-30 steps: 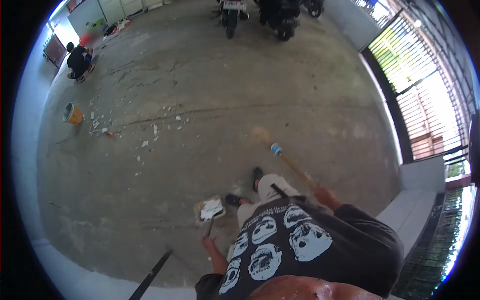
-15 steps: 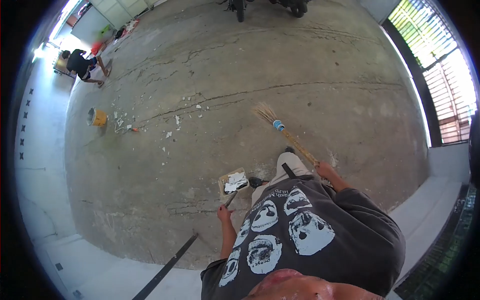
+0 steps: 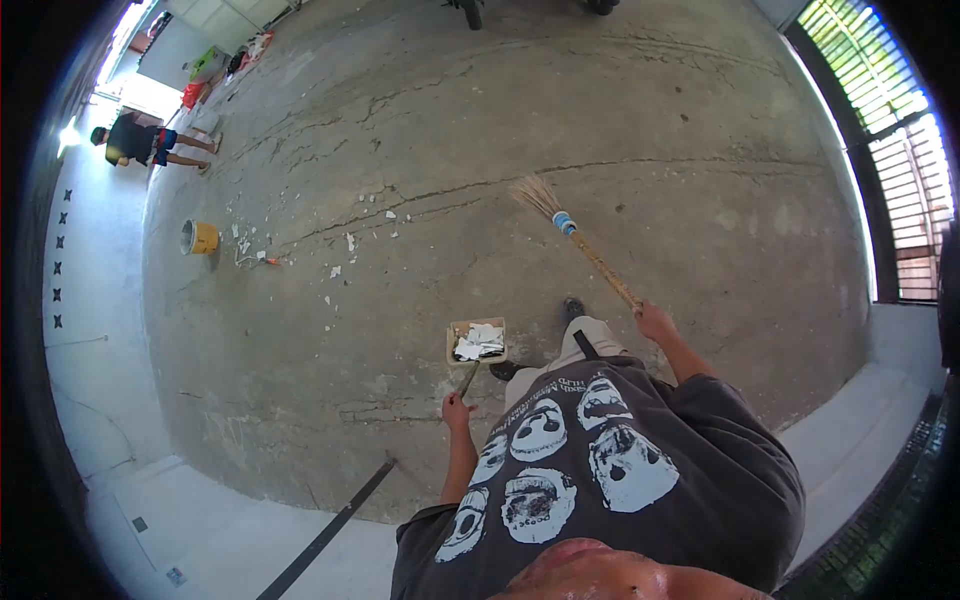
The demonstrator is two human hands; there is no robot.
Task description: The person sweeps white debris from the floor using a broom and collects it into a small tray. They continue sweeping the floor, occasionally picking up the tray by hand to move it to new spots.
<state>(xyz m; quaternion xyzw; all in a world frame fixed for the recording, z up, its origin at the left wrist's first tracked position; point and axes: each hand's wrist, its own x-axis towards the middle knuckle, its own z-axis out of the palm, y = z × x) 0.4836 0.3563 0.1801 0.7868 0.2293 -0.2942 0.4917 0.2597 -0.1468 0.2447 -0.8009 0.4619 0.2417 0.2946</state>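
Observation:
My left hand [image 3: 457, 410] is wrapped round the handle of a dustpan [image 3: 451, 345], a tan, box-shaped pan. White flakes [image 3: 481, 341] that look like paint or plaster lie heaped inside it. In my right hand [image 3: 655, 322] is the end of the stick of a broom [image 3: 600, 266]. Its straw bristles [image 3: 536, 194] point forward and left, with a blue band [image 3: 564, 222] where they meet the stick. Both hands are closed on what they hold. My shoes [image 3: 573, 309] show just ahead of my trousers.
White scraps [image 3: 351, 242] lie scattered on the cracked concrete floor [image 3: 420, 280]. At the left are a yellow bucket [image 3: 204, 237] and an orange-handled tool [image 3: 270, 261]. Another person [image 3: 135, 140] stands by the left wall. A dark bar [image 3: 330, 530] slants at lower left; motorbike wheels [image 3: 472, 14] show at the top.
The dustpan and my left hand have moved forward and slightly right. The broom has shifted a little forward. The other person, bent over before, now stands straighter.

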